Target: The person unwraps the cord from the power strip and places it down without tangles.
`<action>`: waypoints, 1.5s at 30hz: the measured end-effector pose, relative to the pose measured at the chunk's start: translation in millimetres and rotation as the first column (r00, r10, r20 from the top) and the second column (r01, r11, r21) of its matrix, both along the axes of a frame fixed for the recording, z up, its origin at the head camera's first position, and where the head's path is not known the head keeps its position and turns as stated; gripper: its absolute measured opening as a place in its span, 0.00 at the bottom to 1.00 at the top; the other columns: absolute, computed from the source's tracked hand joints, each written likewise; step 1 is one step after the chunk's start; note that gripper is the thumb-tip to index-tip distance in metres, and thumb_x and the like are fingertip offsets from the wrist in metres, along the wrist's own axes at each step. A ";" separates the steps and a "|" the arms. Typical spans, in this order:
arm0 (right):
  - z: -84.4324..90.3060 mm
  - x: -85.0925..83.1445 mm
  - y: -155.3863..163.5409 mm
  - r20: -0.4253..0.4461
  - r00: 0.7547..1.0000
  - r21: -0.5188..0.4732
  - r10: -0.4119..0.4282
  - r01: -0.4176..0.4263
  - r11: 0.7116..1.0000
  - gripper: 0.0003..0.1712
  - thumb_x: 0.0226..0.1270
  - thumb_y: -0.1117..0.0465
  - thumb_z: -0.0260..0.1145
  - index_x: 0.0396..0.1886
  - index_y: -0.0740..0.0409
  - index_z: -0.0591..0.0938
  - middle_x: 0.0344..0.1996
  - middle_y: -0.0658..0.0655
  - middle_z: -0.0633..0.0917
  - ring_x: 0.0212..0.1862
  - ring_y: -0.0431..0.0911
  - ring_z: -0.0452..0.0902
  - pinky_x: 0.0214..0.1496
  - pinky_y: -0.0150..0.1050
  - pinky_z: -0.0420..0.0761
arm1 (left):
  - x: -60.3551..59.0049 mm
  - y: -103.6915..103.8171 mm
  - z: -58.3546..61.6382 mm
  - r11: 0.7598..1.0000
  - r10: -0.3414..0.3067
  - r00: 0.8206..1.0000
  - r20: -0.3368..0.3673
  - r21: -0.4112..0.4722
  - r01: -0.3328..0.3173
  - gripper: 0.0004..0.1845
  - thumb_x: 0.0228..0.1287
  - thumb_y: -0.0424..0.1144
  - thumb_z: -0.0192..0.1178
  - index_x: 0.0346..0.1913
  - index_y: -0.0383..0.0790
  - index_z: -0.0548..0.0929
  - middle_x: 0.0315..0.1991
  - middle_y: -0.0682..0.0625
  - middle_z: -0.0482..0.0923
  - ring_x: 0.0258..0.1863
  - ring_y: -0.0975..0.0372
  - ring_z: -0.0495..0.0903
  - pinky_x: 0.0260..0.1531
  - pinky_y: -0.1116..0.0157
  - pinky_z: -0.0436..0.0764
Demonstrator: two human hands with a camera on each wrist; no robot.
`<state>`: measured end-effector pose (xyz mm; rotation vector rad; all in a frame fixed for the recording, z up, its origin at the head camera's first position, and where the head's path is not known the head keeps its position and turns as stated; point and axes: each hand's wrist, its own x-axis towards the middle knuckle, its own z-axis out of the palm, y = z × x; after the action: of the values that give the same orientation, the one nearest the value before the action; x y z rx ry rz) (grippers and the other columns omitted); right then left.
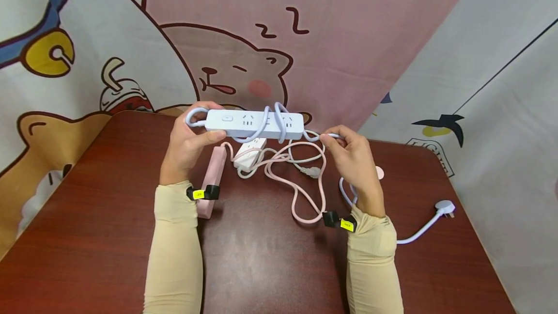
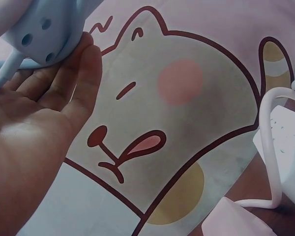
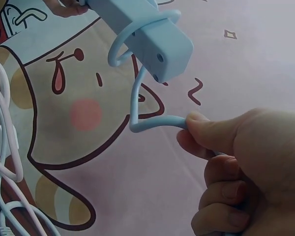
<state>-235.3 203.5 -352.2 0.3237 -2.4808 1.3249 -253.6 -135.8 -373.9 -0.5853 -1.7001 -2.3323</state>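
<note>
A light blue power strip (image 1: 237,122) is held up above the table, its socket face toward the head camera. At its left end my left hand (image 1: 187,144) grips it, thumb along the front edge and fingers behind. The strip's own cord (image 3: 160,122) loops from that end and winds round the body toward the right end. Beyond the right end, my right hand (image 1: 356,161) pinches the cord between thumb and index finger, its other fingers curled. The cord's white-blue plug (image 1: 444,207) lies at the table's right side.
On the brown table (image 1: 270,265) lie a pink power strip (image 1: 214,171) and a white one (image 1: 250,154) behind the hands. Their cords tangle in the middle, with a white plug (image 1: 311,172) among them. A round pink plug (image 1: 380,173) shows behind the right wrist. A printed curtain (image 1: 348,38) stands behind.
</note>
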 end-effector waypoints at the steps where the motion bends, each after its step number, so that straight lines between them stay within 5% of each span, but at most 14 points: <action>1: -0.1 -0.3 0.0 -0.005 1.000 -0.002 -0.011 0.011 1.000 0.09 0.70 0.57 0.70 0.36 0.60 0.87 0.16 0.43 0.66 0.20 0.33 0.57 0.23 0.31 0.59 | 0.1 -0.1 -0.3 1.000 0.002 1.000 0.004 -0.006 -0.002 0.25 0.50 0.13 0.62 0.50 0.38 0.83 0.41 0.52 0.83 0.38 0.65 0.81 0.34 0.72 0.84; 16: 1.2 1.4 -0.4 -0.107 0.988 -0.203 -0.113 0.090 0.975 0.10 0.69 0.60 0.71 0.37 0.64 0.87 0.20 0.46 0.67 0.22 0.32 0.59 0.24 0.27 0.59 | 0.2 -2.9 -1.7 0.988 0.028 0.999 0.019 -0.155 -0.025 0.23 0.52 0.20 0.68 0.53 0.35 0.82 0.42 0.50 0.83 0.37 0.64 0.80 0.31 0.71 0.78; 28: 13.1 10.0 3.5 -0.184 0.978 -0.318 -0.104 0.041 0.947 0.11 0.69 0.64 0.69 0.37 0.72 0.84 0.19 0.42 0.65 0.23 0.34 0.58 0.26 0.28 0.58 | -0.7 -2.6 -1.9 0.957 0.088 0.996 0.009 -0.279 -0.082 0.23 0.54 0.25 0.71 0.54 0.35 0.82 0.42 0.50 0.83 0.37 0.62 0.79 0.28 0.70 0.80; 35: 17.4 12.4 6.7 -0.210 0.975 -0.390 -0.076 -0.013 0.921 0.08 0.68 0.68 0.69 0.36 0.73 0.83 0.19 0.43 0.66 0.26 0.37 0.61 0.29 0.27 0.61 | -2.0 -4.6 -3.2 0.950 0.121 0.992 0.031 -0.295 -0.107 0.24 0.54 0.28 0.73 0.55 0.38 0.82 0.41 0.52 0.83 0.37 0.64 0.81 0.31 0.70 0.84; 42: 19.0 14.6 8.7 -0.233 0.973 -0.417 -0.002 -0.098 0.903 0.03 0.67 0.72 0.68 0.34 0.62 0.85 0.20 0.43 0.66 0.26 0.37 0.60 0.29 0.28 0.59 | -4.0 -6.4 -5.3 0.955 0.145 0.988 0.048 -0.269 -0.127 0.23 0.54 0.27 0.74 0.54 0.39 0.82 0.42 0.53 0.83 0.38 0.65 0.81 0.32 0.69 0.86; 45: 19.8 15.8 8.7 -0.236 0.971 -0.413 0.028 -0.126 0.902 0.02 0.68 0.71 0.68 0.34 0.67 0.84 0.21 0.43 0.66 0.27 0.37 0.60 0.29 0.28 0.58 | -4.9 -6.2 -6.0 0.954 0.155 0.987 0.047 -0.268 -0.136 0.23 0.54 0.28 0.74 0.54 0.39 0.82 0.42 0.53 0.82 0.38 0.65 0.81 0.32 0.69 0.86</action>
<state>-219.4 212.1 -332.4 0.4411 -1.9454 1.7122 -258.5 -142.0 -379.9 -0.4101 -2.0298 -2.0624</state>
